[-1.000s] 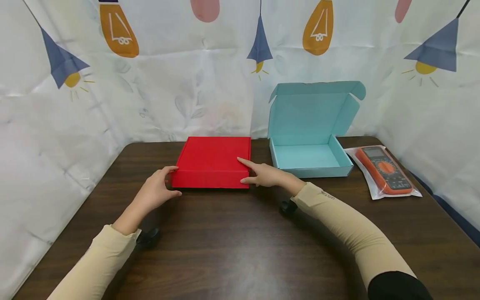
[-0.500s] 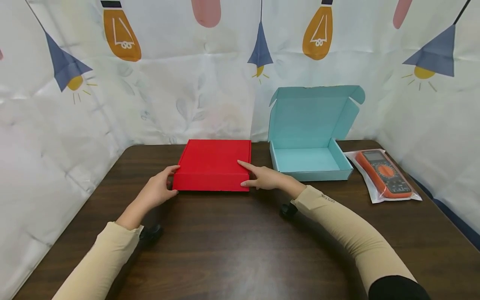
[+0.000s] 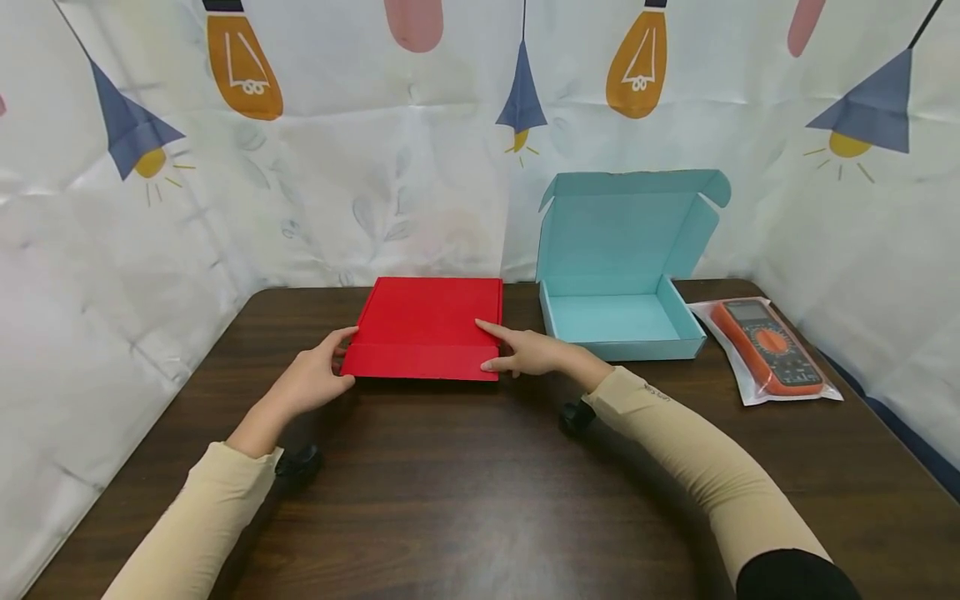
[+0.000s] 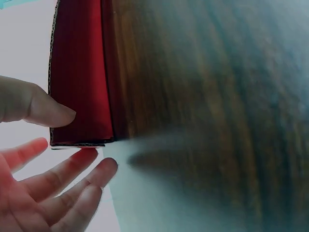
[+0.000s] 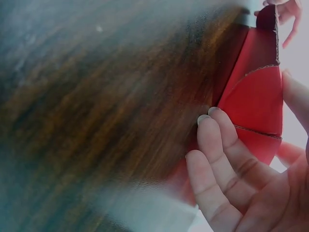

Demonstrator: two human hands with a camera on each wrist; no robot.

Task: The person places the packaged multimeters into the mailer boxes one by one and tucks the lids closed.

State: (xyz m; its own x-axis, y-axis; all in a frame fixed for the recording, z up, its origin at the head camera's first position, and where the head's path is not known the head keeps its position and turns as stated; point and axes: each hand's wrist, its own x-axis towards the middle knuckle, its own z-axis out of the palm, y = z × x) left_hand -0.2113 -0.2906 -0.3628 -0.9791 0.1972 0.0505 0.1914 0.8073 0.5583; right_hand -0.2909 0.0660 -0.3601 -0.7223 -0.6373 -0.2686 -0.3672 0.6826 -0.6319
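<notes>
A flat red cardboard box [image 3: 427, 312] sits near the far side of the table, its lid down. My left hand [image 3: 306, 379] holds its front left corner, with the thumb on the front panel [image 4: 79, 72] and the fingers along the left side. My right hand [image 3: 531, 352] grips the front right corner: index finger over the lid, thumb on the front. In the right wrist view, the other fingers [image 5: 212, 137] of that hand lie against the box's right side [image 5: 256, 101], where a curved flap edge shows. The inside of the box is hidden.
A light blue box [image 3: 622, 350] with its lid raised stands right of the red one. Farther right lies an orange multimeter [image 3: 768, 342] in a clear plastic bag. A printed white curtain [image 3: 450, 192] hangs behind the dark wooden table [image 3: 435, 500].
My left thumb has come up onto the red box's front corner. The front panel's left end now juts slightly further out. The right hand stays at its corner.
</notes>
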